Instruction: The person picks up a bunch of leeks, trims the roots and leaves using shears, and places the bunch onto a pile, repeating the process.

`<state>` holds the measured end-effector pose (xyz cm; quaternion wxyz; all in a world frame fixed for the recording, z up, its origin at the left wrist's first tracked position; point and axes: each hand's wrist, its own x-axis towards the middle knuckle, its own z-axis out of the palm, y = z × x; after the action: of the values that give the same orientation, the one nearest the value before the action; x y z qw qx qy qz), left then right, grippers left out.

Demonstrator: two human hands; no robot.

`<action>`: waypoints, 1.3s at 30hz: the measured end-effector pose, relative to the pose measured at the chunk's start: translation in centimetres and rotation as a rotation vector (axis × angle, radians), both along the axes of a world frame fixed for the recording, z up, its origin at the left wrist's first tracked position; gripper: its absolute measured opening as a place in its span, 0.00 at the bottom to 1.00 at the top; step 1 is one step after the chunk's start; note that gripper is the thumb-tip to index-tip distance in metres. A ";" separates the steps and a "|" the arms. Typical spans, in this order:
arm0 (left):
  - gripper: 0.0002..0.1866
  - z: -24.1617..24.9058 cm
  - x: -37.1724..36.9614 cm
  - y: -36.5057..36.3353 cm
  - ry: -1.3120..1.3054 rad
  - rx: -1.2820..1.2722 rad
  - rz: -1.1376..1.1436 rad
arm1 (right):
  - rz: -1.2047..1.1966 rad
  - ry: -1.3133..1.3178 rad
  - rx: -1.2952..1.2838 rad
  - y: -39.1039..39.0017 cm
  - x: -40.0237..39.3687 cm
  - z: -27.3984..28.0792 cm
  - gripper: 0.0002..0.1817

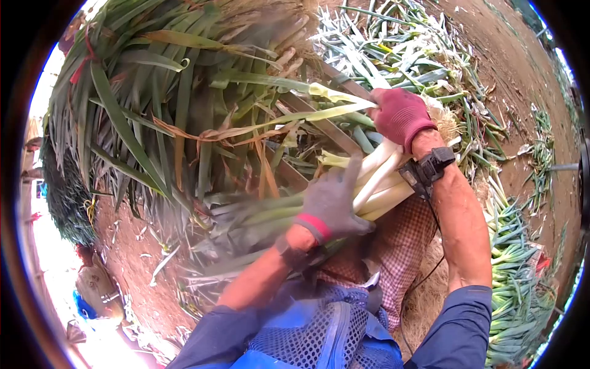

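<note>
My left hand (332, 206), in a grey glove with a red cuff, lies with spread fingers over a bundle of green onions with thick white stalks (387, 178) across my lap. My right hand (402, 117), in a dark red glove, is closed on pale, yellowish leaves (338, 111) that stretch left towards the large leaf pile. It is just above the white stalks. Motion blurs the green ends of the bundle near my left forearm.
A big heap of long-leaved onions (153, 92) fills the upper left. Loose leaves and trimmings (418, 55) lie at the top right. More onions (516, 283) are stacked at the right. Metal bars (338, 135) run behind my hands. A person (98, 286) is at the lower left.
</note>
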<state>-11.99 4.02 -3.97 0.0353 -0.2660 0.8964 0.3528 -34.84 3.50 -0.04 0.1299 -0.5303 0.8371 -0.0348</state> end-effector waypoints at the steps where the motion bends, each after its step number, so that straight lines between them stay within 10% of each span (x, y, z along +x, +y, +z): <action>1: 0.71 -0.3 0.0 -0.2 0.011 -0.003 0.014 | -0.062 0.038 0.017 -0.5 -0.6 -0.4 0.14; 5: 0.68 -1.0 1.2 0.7 0.055 -0.062 -0.030 | -0.191 0.292 -0.201 -1.7 -16.1 -4.0 0.18; 11: 0.62 0.1 1.5 2.2 0.112 -0.096 -0.063 | -0.406 0.526 -0.073 -3.6 -14.2 7.9 0.21; 16: 0.61 -0.9 1.7 2.3 0.145 -0.159 -0.037 | -0.615 0.604 0.099 11.5 -34.1 4.4 0.27; 20: 0.61 -0.8 0.8 2.3 0.094 -0.143 -0.085 | -0.472 0.118 0.142 16.2 -27.8 5.2 0.36; 22: 0.61 -0.9 0.6 2.3 0.106 -0.151 -0.102 | -0.178 0.309 0.172 9.4 -13.3 7.4 0.41; 25: 0.60 -0.7 0.8 2.5 0.092 -0.155 -0.104 | 0.179 -0.175 0.220 4.1 -2.5 5.0 0.37; 30: 0.56 -1.3 1.1 2.9 0.052 -0.176 -0.136 | 0.431 -0.213 0.446 1.7 5.9 -0.7 0.24; 32: 0.55 -1.0 1.3 2.8 0.126 -0.197 -0.088 | 0.544 0.349 0.313 2.7 3.7 -1.4 0.12; 33: 0.54 -0.9 1.5 2.9 0.197 -0.213 -0.052 | 0.409 0.457 0.152 4.2 -0.3 -2.7 0.03; 37: 0.55 -1.2 1.3 2.9 0.216 -0.185 -0.069 | -0.495 0.731 0.148 17.8 -27.2 6.3 0.16; 39: 0.55 -1.1 1.0 2.9 0.199 -0.191 -0.071 | -0.631 0.637 0.093 22.3 -28.3 8.8 0.24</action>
<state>-11.01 6.89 -5.07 -0.0667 -0.1998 0.9339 0.2889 -63.11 25.79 8.77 -0.1276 -0.2269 0.9567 0.1302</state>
